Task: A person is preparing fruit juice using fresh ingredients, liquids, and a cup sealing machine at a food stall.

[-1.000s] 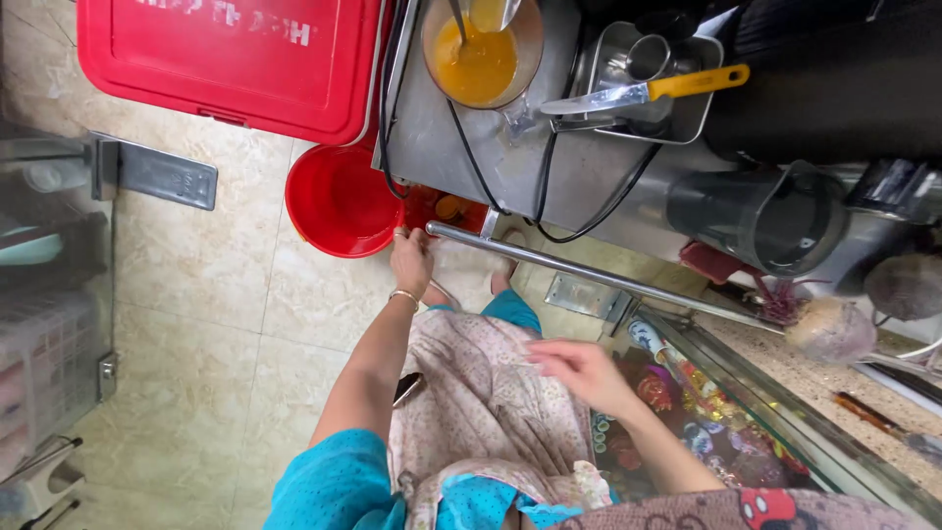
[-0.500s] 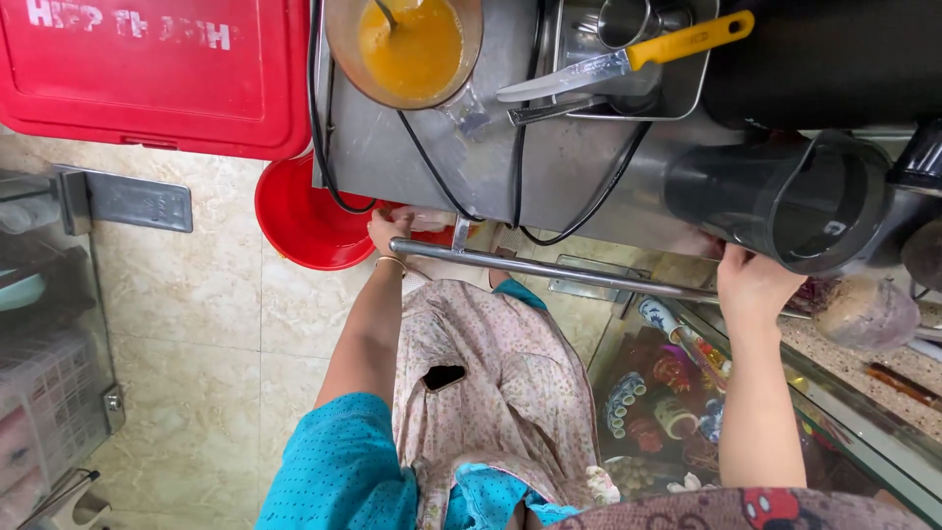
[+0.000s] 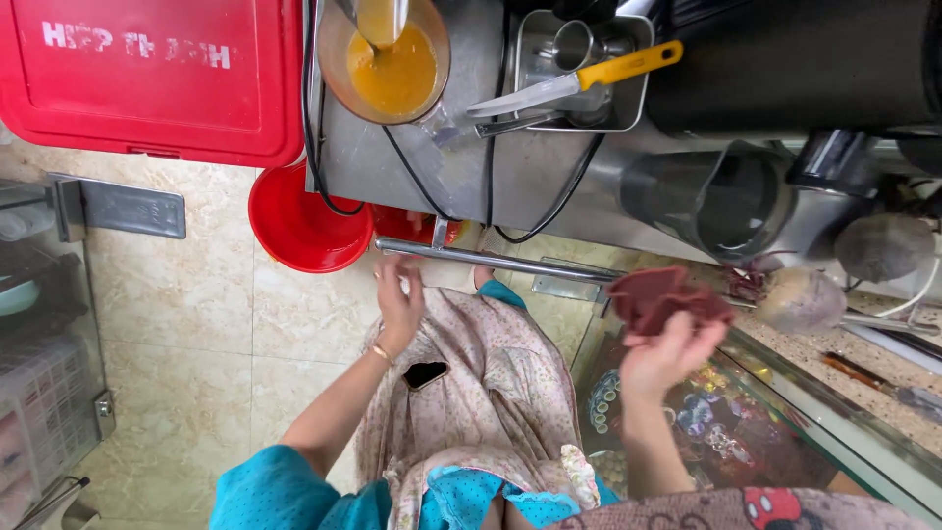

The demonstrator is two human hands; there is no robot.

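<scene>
Right hand (image 3: 667, 355) grip clamped on maroon cloth (image 3: 662, 297) | left hand (image 3: 400, 299) grip apart, beneath counter rail (image 3: 491, 262) | floor open leftward

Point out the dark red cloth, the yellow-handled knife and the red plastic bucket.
dark red cloth (image 3: 665, 297), head view, middle of the crumpled fabric held in the right hand.
yellow-handled knife (image 3: 628, 66), head view, on the handle.
red plastic bucket (image 3: 294, 221), head view, inner wall.

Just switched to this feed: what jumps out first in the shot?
Probably the big red crate lid at top left and the red bucket on the floor below it. Next, the jug of orange liquid at the top and the yellow-handled knife over the metal tray. The right hand holds a dark red cloth.
</scene>
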